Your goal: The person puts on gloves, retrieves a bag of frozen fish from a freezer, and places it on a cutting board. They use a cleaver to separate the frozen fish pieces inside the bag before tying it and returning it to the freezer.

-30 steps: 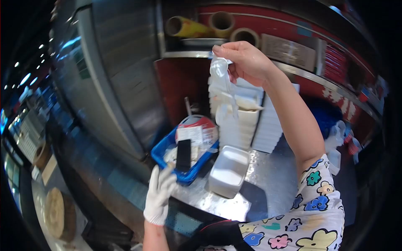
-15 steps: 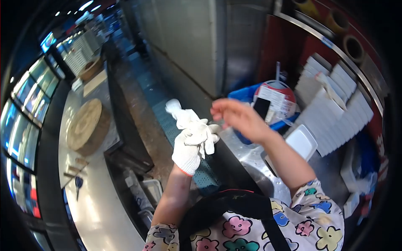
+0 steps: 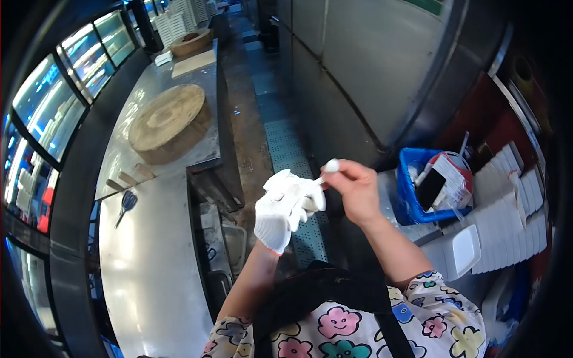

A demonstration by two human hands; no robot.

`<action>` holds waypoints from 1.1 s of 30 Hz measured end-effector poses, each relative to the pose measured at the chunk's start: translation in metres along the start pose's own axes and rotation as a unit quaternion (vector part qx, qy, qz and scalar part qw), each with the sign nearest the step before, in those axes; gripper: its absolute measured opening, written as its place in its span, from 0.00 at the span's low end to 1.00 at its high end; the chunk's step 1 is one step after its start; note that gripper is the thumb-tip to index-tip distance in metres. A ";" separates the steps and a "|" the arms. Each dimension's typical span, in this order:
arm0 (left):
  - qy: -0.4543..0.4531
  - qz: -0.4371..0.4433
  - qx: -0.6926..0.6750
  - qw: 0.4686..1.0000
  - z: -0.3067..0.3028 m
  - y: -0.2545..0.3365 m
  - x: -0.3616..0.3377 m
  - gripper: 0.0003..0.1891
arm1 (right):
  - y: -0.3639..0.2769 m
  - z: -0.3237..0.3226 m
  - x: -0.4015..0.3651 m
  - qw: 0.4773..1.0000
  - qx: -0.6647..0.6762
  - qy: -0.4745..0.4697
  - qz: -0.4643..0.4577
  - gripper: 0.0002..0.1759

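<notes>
A white knitted glove with an orange edge covers my left hand (image 3: 276,212), which is closed around a second white glove (image 3: 301,194). Bare and to the right of it, my right hand (image 3: 356,190) pinches a white fingertip of that second glove between thumb and fingers. The pinched part is stretched out toward the right hand. Both hands are held up in front of my body, above the walkway.
On the left, a steel counter (image 3: 152,262) bears a round wooden block (image 3: 170,122), knife handles and dark scissors (image 3: 125,206). To the right are a blue basket (image 3: 410,197) with a phone (image 3: 431,190) and stacked white trays (image 3: 507,221). A metal cabinet (image 3: 364,65) stands ahead.
My right hand has closed from loosely spread fingers into a pinch on the second glove's fingertip. The view has turned, so the counter and basket appear farther right.
</notes>
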State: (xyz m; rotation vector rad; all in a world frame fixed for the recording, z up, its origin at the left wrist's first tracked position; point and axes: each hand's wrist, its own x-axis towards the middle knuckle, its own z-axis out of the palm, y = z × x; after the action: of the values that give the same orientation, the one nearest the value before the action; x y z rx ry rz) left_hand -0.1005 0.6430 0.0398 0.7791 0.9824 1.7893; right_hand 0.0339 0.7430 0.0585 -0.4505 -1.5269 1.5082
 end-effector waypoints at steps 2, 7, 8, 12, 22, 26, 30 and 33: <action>0.014 -0.013 -0.024 1.000 -0.012 0.008 -0.003 0.10 | 0.004 0.011 0.009 0.990 0.127 0.023 0.060 0.05; 0.102 -0.064 0.037 0.992 -0.071 -0.013 0.004 0.11 | 0.004 0.021 0.038 0.973 0.222 0.054 -0.034 0.04; 0.086 -0.015 -0.071 0.994 -0.080 -0.023 0.002 0.17 | 0.003 0.013 0.044 0.983 0.182 -0.007 -0.038 0.04; -0.083 -0.218 -0.219 0.947 -0.096 -0.027 0.020 0.35 | 0.013 0.013 0.064 0.976 0.168 -0.133 0.030 0.05; -0.147 -0.213 -0.225 0.940 -0.108 -0.059 0.093 0.43 | 0.082 0.005 0.158 0.955 0.242 -0.114 0.128 0.08; -0.119 -0.258 -0.047 0.958 -0.105 -0.051 0.155 0.19 | 0.103 -0.005 0.216 0.934 0.308 -0.076 0.163 0.07; -0.108 -0.254 -0.010 0.961 -0.096 -0.050 0.209 0.10 | 0.131 -0.028 0.289 0.947 0.270 -0.032 0.170 0.06; -0.097 -0.237 -0.062 0.965 -0.097 -0.048 0.244 0.11 | 0.168 -0.058 0.341 0.971 0.128 0.036 0.199 0.05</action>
State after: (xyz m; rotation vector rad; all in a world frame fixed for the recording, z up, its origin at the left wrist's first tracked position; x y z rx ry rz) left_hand -0.2524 0.8523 -0.0264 0.5686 0.8321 1.3196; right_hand -0.1525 1.0758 0.0101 -0.6792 -1.2082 1.9454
